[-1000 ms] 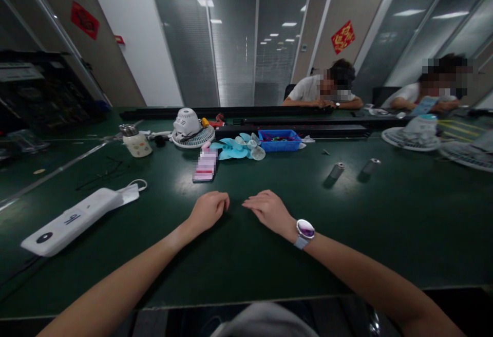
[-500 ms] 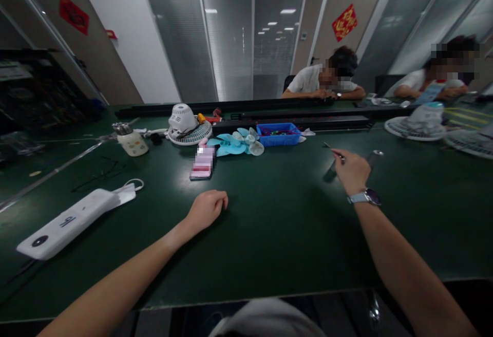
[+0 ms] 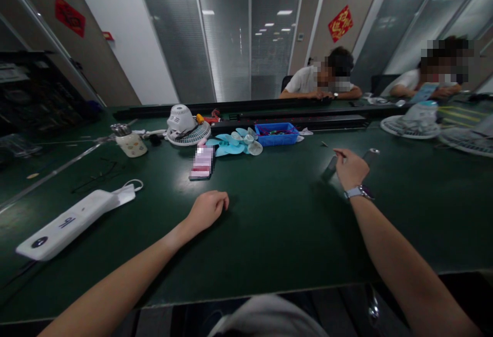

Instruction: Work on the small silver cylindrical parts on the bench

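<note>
My left hand (image 3: 208,209) rests on the dark green table with its fingers curled in, and nothing shows in it. On the right, my right hand (image 3: 351,168) has a watch at the wrist, with its fingertips drawn together. What they hold, if anything, is too small to make out. Grey objects, or one long grey object, stick out on both sides under this hand: a flat part (image 3: 329,166) to the left and a rounded silver end (image 3: 373,152) to the right. A small thin metal piece (image 3: 324,144) lies just beyond the fingertips.
Farther back are a phone (image 3: 202,162), light-blue fan blades (image 3: 231,144), a blue tray (image 3: 276,141) of small parts and a white fan part (image 3: 183,124). At left are a bottle (image 3: 131,144) and a long white device (image 3: 65,226). Two people sit across the table.
A small dark, shiny thing seen at my right fingertips earlier no longer shows. That hand has turned slightly. My left hand stays where it was; the view has shifted a little.
</note>
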